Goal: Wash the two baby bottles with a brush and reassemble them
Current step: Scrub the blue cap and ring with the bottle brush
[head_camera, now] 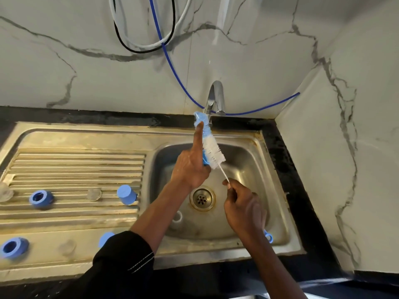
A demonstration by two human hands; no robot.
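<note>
I hold a bottle brush (213, 153), with white bristles and a blue sponge tip, slanted under the faucet (216, 97) above the sink basin (248, 160). My left hand (191, 167) grips the brush head, its index finger stretched up along the sponge tip. My right hand (244, 207) pinches the thin wire handle; the handle's blue loop (269, 237) sticks out below that hand. A clear bottle (177, 220) lies in the basin, partly hidden by my left forearm.
On the ribbed drainboard (75, 165) lie two blue screw rings (41, 198) (13, 248), two blue caps (127, 194) (105, 238) and clear nipples (94, 194) (67, 247). The drain (202, 199) sits mid-basin. A blue hose (172, 70) hangs behind the faucet.
</note>
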